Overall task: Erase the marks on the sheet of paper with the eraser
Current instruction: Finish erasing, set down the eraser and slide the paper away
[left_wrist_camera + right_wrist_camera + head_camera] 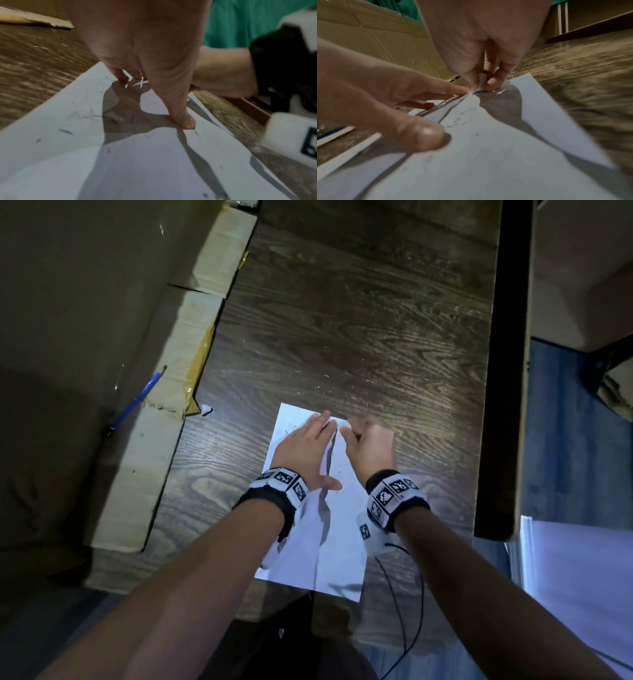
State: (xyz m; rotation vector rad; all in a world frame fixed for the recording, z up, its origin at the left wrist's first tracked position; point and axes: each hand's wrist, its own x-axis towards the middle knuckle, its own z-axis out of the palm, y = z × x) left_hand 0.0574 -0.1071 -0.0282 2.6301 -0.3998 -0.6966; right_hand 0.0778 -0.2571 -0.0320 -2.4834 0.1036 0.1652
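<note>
A white sheet of paper (329, 549) lies on the dark wooden table (359, 320), with faint pencil marks (465, 119) near its far end. My left hand (305, 446) lies flat on the sheet's far left part, fingers straight and thumb spread, pressing it down (181, 119). My right hand (366, 440) sits just to its right at the sheet's far edge and pinches a small grey eraser (482, 82) between thumb and fingers, its tip on the paper. In the head view the eraser is hidden by the hand.
Cardboard boxes (191, 344) line the table's left side; a blue pen (137, 402) lies on one. Eraser crumbs (318, 388) dot the wood beyond the sheet. A black cable (407, 604) runs off the near edge. The table's right edge (503, 371) drops to a blue floor.
</note>
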